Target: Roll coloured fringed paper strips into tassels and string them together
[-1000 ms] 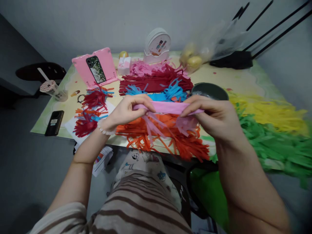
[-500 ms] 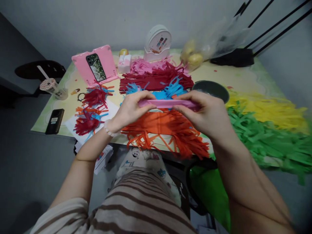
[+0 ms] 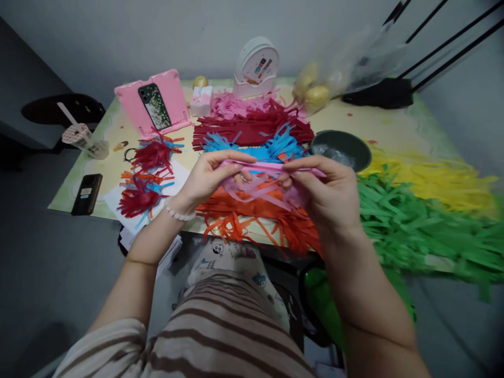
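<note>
A pink fringed paper strip (image 3: pixel 264 167) is stretched between my two hands above the table, its cut strands hanging loosely below. My left hand (image 3: pixel 214 176) pinches one end between thumb and fingers. At the other end my right hand (image 3: pixel 328 186) grips it the same way. Beneath and just beyond lie blue fringed paper (image 3: pixel 255 153) and orange fringed paper (image 3: pixel 255 203), partly covered by the hands and the pink strands. Dark red fringed paper (image 3: pixel 244 131) is spread farther back, with more pink fringe (image 3: pixel 236 106) behind it.
Green fringe (image 3: pixel 425 231) and yellow fringe (image 3: pixel 429 176) pile up on the right, near a dark bowl (image 3: pixel 354 149). On the left are red tassels (image 3: pixel 137 194), a phone (image 3: pixel 87 194), a drink cup (image 3: pixel 88 142) and a pink tablet case (image 3: pixel 129 105).
The pink strip has turned so its strands now hang toward me below the folded edge. My right hand has rotated and shifted slightly; its forearm moved left.
</note>
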The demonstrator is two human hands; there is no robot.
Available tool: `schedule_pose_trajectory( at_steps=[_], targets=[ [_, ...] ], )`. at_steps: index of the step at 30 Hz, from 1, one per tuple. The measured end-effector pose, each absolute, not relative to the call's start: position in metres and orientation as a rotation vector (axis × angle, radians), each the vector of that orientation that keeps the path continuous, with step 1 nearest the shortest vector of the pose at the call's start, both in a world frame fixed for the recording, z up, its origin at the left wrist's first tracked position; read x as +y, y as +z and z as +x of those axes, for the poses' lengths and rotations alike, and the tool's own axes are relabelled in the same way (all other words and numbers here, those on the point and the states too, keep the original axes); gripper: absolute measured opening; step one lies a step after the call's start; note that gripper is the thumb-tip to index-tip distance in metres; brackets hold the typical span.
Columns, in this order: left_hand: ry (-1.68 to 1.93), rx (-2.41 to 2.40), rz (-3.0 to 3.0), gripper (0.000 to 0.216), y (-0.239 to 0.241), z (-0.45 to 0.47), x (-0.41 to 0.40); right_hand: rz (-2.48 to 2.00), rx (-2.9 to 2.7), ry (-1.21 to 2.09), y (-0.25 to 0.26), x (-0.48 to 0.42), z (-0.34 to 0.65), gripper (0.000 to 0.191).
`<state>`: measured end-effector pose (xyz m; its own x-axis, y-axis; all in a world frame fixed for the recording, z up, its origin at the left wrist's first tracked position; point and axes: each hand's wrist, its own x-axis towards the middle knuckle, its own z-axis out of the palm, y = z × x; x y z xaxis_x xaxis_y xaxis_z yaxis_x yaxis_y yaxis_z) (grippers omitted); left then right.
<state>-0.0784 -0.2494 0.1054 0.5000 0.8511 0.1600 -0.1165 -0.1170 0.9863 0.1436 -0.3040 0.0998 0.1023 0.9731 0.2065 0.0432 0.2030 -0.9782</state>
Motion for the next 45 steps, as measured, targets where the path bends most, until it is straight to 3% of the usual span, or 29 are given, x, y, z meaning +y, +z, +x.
schedule_pose_trajectory(
  at_steps=[9, 13, 17, 19, 21, 27, 38, 43, 45],
  targets=[
    [0.988, 0.689, 1.397, 0.035, 0.103, -0.077, -0.252, -1.110, -1.267, 0.995, 0.098, -0.303, 0.141, 0.022],
    [1.007, 0.739, 1.511, 0.043, 0.101, -0.079, -0.250, -1.220, -1.476, 0.773, 0.105, -0.309, 0.144, 0.018],
    [0.985, 0.835, 1.886, 0.034, 0.101, -0.084, -0.247, -1.362, -1.652, 0.480, 0.107, -0.311, 0.145, 0.022],
    [0.958, 0.885, 2.043, 0.029, 0.101, -0.086, -0.247, -1.426, -1.665, 0.453, 0.106, -0.311, 0.145, 0.014],
    [0.935, 0.885, 2.047, 0.029, 0.101, -0.087, -0.248, -1.427, -1.634, 0.551, 0.103, -0.310, 0.145, 0.005],
    [0.906, 0.718, 1.500, 0.043, 0.099, -0.082, -0.253, -1.116, -1.309, 0.975, 0.091, -0.308, 0.142, 0.008],
    [0.957, 0.606, 1.187, 0.013, 0.083, -0.074, -0.253, -0.905, -1.000, 1.155, 0.078, -0.298, 0.131, 0.012],
    [0.923, 0.580, 1.308, 0.021, 0.084, -0.085, -0.256, -0.921, -1.065, 1.100, 0.083, -0.305, 0.131, 0.002],
    [0.845, 0.602, 1.576, 0.025, 0.096, -0.093, -0.256, -0.954, -1.212, 0.985, 0.089, -0.310, 0.134, 0.011]
  ],
)
